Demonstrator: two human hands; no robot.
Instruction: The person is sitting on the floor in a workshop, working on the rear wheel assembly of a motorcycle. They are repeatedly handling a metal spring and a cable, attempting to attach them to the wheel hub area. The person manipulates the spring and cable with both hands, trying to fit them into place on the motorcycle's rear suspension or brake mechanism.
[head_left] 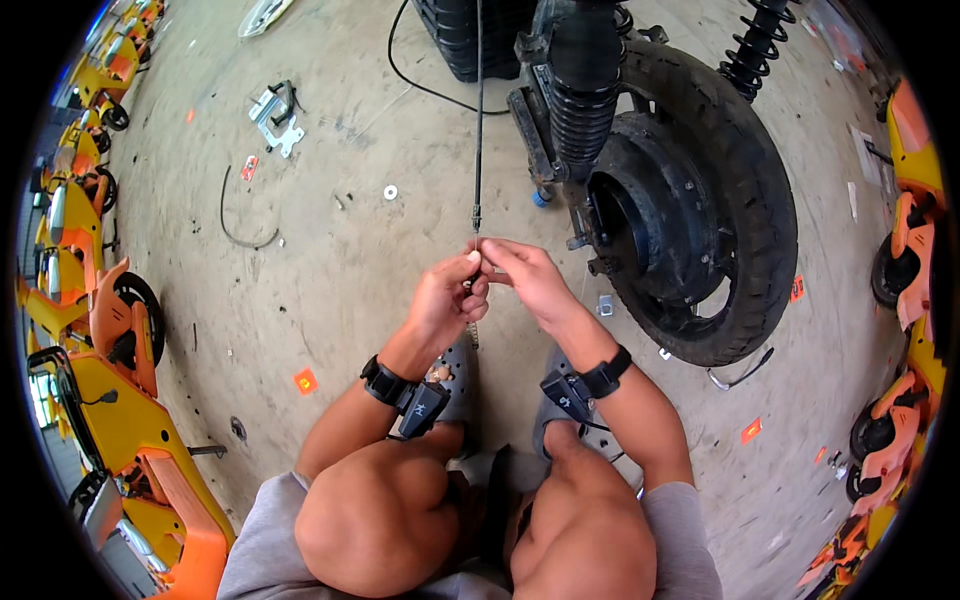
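A thin black brake cable (pixel 479 130) runs straight down from the top of the view and ends in a metal fitting (pixel 477 215) just above my fingers. My left hand (pixel 443 290) is closed, its thumb and fingers pinching the cable's lower end. From the other side, my right hand (pixel 528 282) pinches at the same spot, fingertips touching the left's. A small coil spring (pixel 474 335) shows below my left hand; whether it sits on the cable is hidden. To the right stands a black wheel (pixel 735 190) with a drum-like hub, beside a black shock absorber (pixel 580 100).
A metal bracket (pixel 277 115), a washer (pixel 391 192) and a bent black hose (pixel 232 225) lie on the concrete floor to the left. A small metal piece (pixel 605 304) lies near the wheel. Yellow-orange scooters (pixel 130 440) line both sides. A black ribbed box (pixel 470 45) stands ahead.
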